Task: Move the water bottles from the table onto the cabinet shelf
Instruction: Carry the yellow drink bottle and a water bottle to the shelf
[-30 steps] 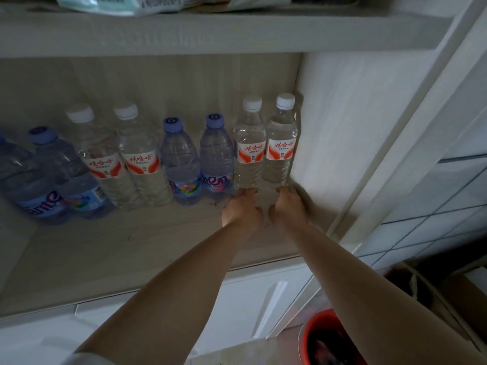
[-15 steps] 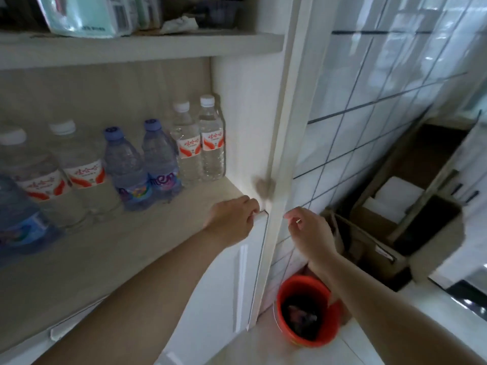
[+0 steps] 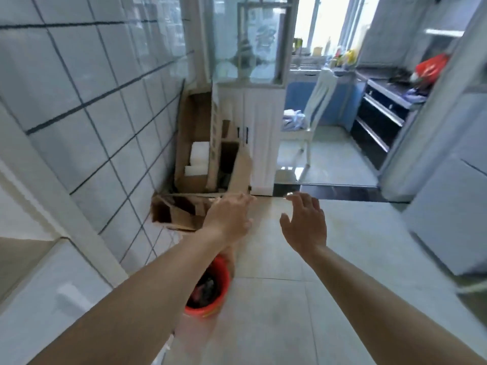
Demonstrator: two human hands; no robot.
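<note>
No water bottle and no table show in the head view now. My left hand (image 3: 228, 216) and my right hand (image 3: 305, 223) are both stretched out in front of me over the tiled floor, empty, fingers loosely apart. Only the white edge of the cabinet (image 3: 39, 206) is still visible at the far left; its shelf with the bottles is out of frame.
A red bucket (image 3: 210, 291) stands on the floor under my left forearm. Open cardboard boxes (image 3: 195, 159) lean against the tiled wall. Beyond are a white low cabinet (image 3: 261, 138), a white chair (image 3: 313, 119), a dark oven unit (image 3: 379, 122) and a grey fridge (image 3: 448, 201).
The view has swung right, away from the cabinet shelf toward the kitchen. Both hands left the shelf edge and now reach out over the floor, empty.
</note>
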